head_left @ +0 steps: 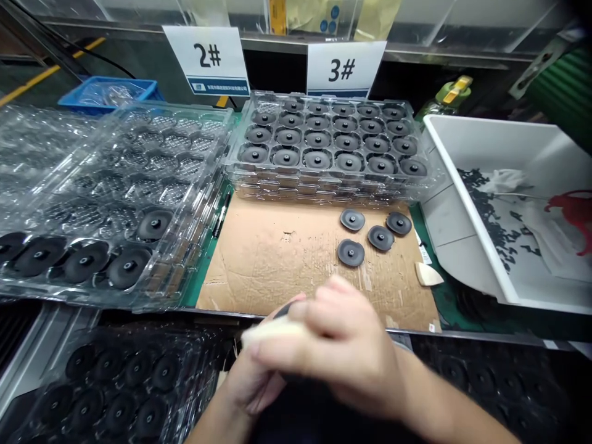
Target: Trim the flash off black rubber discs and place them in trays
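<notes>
My right hand (346, 345) is closed around a cream-coloured pad (277, 333), blurred by motion. Beneath it, my left hand (254, 382) grips a black part, probably one of the discs; only a dark edge (283, 310) shows between the hands. Both hands are over the front edge of a cardboard sheet (263, 259). Beyond them on the cardboard lie several loose black discs, rounded and with a small central hub, among them a near disc (351, 253). A cream triangular wedge (428, 274) rests at the cardboard's right edge.
Stacked clear trays (324, 185) hold rows of black discs at the back. More clear trays (185, 203), partly filled, stand at left. A white bin (472, 246) at right contains small black pieces and a red item. Other disc-filled trays (115, 382) sit below the bench edge.
</notes>
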